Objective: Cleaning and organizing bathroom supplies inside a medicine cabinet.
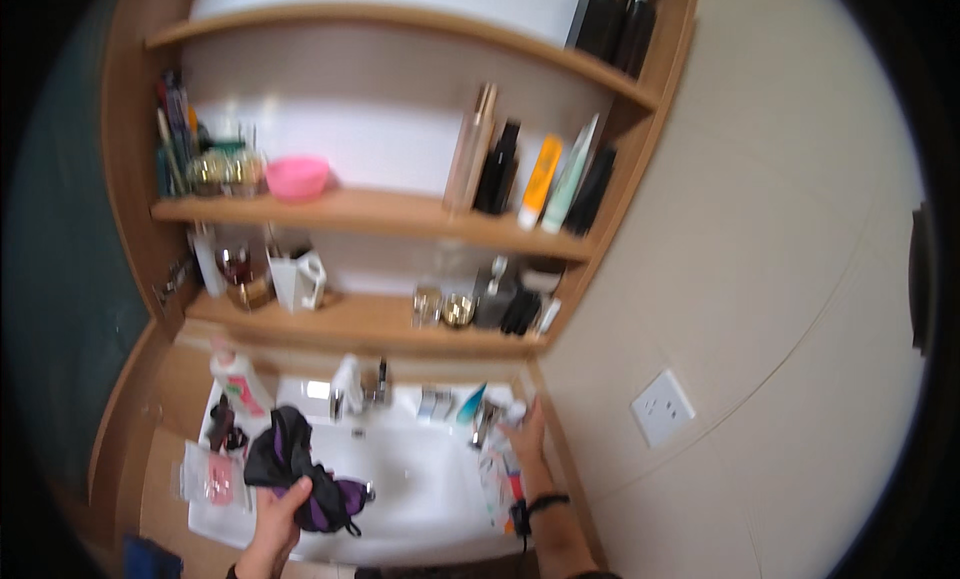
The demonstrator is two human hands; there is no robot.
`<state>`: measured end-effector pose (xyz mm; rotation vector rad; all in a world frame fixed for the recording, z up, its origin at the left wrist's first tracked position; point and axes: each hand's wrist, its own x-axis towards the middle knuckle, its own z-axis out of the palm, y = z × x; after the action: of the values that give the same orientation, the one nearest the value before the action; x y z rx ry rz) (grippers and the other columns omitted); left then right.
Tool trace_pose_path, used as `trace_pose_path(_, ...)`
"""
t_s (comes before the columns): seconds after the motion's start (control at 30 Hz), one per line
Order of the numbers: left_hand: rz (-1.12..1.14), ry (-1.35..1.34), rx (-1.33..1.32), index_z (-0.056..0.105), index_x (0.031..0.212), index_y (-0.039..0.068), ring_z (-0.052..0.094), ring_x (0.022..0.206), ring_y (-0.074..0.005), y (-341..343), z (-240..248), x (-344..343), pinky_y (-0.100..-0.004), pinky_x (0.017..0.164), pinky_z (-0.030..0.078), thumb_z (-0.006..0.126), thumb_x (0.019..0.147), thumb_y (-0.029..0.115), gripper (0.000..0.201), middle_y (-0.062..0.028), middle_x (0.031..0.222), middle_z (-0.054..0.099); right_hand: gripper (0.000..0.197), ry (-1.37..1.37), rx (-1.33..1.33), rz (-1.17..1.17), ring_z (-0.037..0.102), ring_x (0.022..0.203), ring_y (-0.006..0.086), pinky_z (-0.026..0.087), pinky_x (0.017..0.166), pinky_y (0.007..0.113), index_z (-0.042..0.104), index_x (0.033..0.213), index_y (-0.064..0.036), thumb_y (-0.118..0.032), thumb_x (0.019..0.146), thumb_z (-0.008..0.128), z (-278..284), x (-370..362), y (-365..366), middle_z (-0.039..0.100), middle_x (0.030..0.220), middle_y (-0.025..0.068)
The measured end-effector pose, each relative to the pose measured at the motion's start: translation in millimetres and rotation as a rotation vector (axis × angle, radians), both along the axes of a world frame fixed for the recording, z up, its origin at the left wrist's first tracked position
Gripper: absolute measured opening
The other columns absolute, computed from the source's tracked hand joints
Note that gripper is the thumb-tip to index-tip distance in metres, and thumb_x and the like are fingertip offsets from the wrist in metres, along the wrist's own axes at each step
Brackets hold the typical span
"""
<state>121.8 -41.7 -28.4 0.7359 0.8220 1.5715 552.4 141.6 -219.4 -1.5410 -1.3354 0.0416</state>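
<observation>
Over the left part of the white sink [420, 551], my left hand [278, 519] is closed on a black and purple cloth pouch [290, 459]. The pouch hangs loosely folded, with a small loop at its lower end. My right hand [528, 439] is at the sink's right rim, thumb and fingers apart, beside a whitish item [513, 413] and a shiny metallic item [484, 424]. Blur hides whether the fingers touch either. A dark band circles my right wrist. Below that hand, small packets and tubes [497, 484] lie along the rim.
Above the sink, an open wooden cabinet [380, 214] holds bottles, tubes, jars and a pink bowl [298, 177]. A faucet [348, 384] stands at the sink's back, a white bottle [240, 381] to its left. A clear bag [212, 476] lies on the left rim. The right wall bears a socket [662, 409].
</observation>
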Motion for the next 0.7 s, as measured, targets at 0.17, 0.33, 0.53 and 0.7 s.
trace_pose_path(0.17,-0.069,-0.049,0.037,0.032,0.136,0.004,0.063,0.094,-0.0342,6,-10,-10,-0.0457,0.084,0.054,0.063,0.080,0.002,0.064,-0.0135,0.118,0.052,0.060,0.027,0.146,0.053,0.052,0.111,0.0326,0.042,0.097,0.040,0.049,0.123,-0.0027,-0.006,0.069,0.074,158,-61,-50,0.052,0.121,0.0175)
trace_pose_path(0.33,-0.147,-0.053,0.043,0.033,0.134,0.004,0.063,0.095,-0.0346,21,-12,-6,-0.0460,0.085,0.053,0.062,0.081,0.001,0.060,-0.0135,0.117,0.053,0.034,-0.167,0.726,0.158,0.056,0.109,0.0187,0.045,0.093,0.031,0.060,0.113,-0.0019,0.005,0.080,0.059,385,-107,-43,0.060,0.118,0.0089)
trace_pose_path(0.53,-0.143,-0.088,0.090,0.032,0.135,0.004,0.063,0.097,-0.0351,25,-3,-4,-0.0465,0.085,0.053,0.061,0.082,0.001,0.060,-0.0136,0.119,0.052,0.038,-0.216,0.933,0.230,0.056,0.100,0.0236,0.046,0.088,0.033,0.058,0.115,-0.0053,-0.009,0.078,0.065,578,-104,29,0.057,0.113,0.0113)
trace_pose_path(0.7,-0.080,0.032,-0.009,0.041,0.133,-0.002,0.053,0.109,-0.0200,18,-6,-20,-0.0318,0.096,0.043,0.061,0.085,0.004,0.052,-0.0084,0.121,0.053,0.075,-0.465,0.561,-0.305,0.052,0.112,0.0359,0.044,0.095,0.043,0.040,0.132,-0.0037,-0.035,0.073,0.073,652,-99,92,0.051,0.123,0.0212)
